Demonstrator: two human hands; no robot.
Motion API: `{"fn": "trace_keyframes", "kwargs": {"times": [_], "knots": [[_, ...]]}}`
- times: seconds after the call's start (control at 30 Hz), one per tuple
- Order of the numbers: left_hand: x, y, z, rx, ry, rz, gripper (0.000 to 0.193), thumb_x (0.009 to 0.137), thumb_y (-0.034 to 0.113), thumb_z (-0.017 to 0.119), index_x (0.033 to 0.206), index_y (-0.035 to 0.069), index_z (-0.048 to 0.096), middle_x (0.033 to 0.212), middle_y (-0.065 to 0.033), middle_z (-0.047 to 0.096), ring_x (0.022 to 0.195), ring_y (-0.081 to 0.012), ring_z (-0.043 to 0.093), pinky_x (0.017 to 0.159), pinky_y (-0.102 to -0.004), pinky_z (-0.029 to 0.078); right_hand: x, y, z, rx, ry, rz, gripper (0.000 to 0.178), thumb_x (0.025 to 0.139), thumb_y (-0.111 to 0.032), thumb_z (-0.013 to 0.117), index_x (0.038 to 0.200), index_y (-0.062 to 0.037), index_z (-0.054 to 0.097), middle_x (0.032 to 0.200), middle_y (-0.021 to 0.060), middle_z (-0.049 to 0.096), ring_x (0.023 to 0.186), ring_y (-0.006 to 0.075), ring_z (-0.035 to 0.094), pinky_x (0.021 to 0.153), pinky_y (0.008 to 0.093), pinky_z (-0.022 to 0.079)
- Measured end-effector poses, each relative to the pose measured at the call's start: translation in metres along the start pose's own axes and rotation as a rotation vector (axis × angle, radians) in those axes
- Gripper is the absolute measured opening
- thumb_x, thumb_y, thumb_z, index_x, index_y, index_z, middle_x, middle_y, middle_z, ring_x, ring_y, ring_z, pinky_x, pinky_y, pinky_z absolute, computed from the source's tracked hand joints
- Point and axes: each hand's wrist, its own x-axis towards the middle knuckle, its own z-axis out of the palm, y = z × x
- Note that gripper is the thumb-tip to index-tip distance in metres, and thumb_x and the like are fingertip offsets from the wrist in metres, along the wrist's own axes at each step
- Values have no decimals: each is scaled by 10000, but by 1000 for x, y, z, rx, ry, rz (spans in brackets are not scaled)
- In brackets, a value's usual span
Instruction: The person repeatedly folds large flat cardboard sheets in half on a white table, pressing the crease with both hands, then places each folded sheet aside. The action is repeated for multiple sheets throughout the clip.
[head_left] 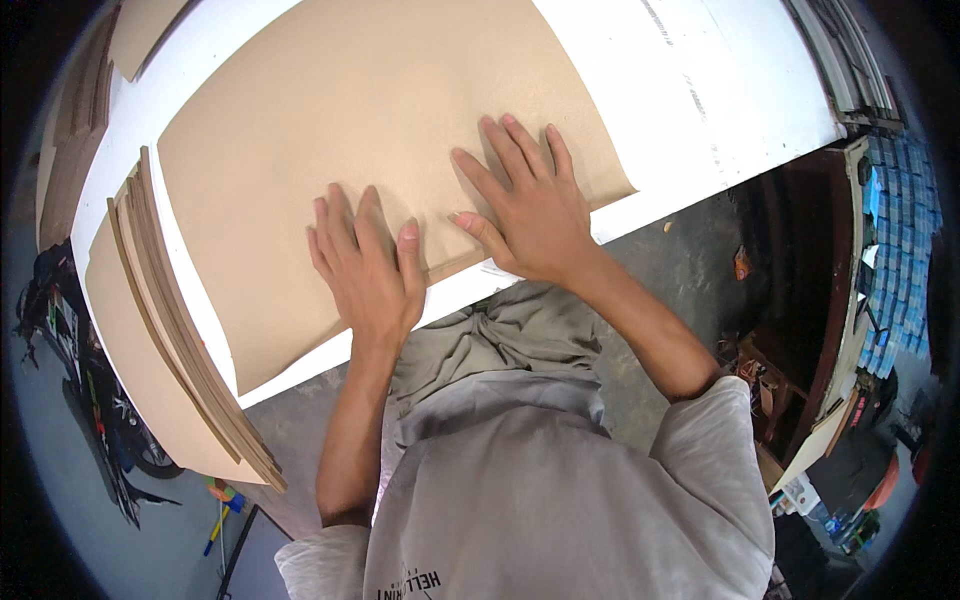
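A large tan sheet (370,90), like cardboard or thick brown paper, lies on the white tabletop (720,80) in front of me. My left hand (366,255) rests on the sheet close to its near edge, fingers stretched and slightly spread. Farther right, my right hand (528,205) lies flat on the same sheet, its fingers apart and its thumb pointing toward the left hand. Neither hand grips anything. Along the near side the sheet's edge sits a little inside the table edge, and its near left corner reaches close to that edge.
Left of the sheet stands a stack of brown boards (165,330), overhanging the table. More boards (75,130) lie at the far left. A motorcycle (110,420) is beyond them on the floor. To the right are a dark open cabinet (800,270) and a pile of blue packs (905,240).
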Motion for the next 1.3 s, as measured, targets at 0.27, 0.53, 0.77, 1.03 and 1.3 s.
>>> {"fn": "trace_keyframes", "kwargs": {"times": [0.27,0.53,0.77,1.03,1.3], "knots": [[-77,4,-20,-97,-69,221,510,1014,207,667,1491,37,606,1565,-193,561,1498,-415,463,1233,-603,327,-97,-20,-3,-20,139,12,507,993,-308,716,1404,-21,646,1480,200,596,1461,376,496,1239,704,212],[-95,6,-12,-74,-31,180,486,1025,186,661,1490,48,625,1579,-168,571,1513,-392,469,1236,-586,330,-100,24,-27,42,480,206,361,938,-125,688,1276,0,697,1252,192,665,1191,357,631,1096,564,421],[-88,11,-16,-97,-8,149,405,1011,156,691,1404,58,700,1486,-173,652,1452,-396,541,1210,-548,384,-101,68,-45,300,314,675,270,898,-113,605,1053,65,735,1044,207,699,925,311,665,859,418,530],[-81,14,-20,-137,6,125,321,1008,151,701,1309,53,754,1400,-176,706,1384,-407,602,1178,-554,428,-98,74,-46,481,288,767,278,848,-111,702,1076,40,755,972,124,741,849,200,645,781,366,521],[-77,10,-25,-192,11,133,285,1001,128,696,1265,52,768,1348,-177,730,1338,-417,634,1160,-535,466,-92,63,-51,55,398,479,311,800,-124,846,1081,-16,769,1045,123,683,957,279,645,869,405,512]]}}
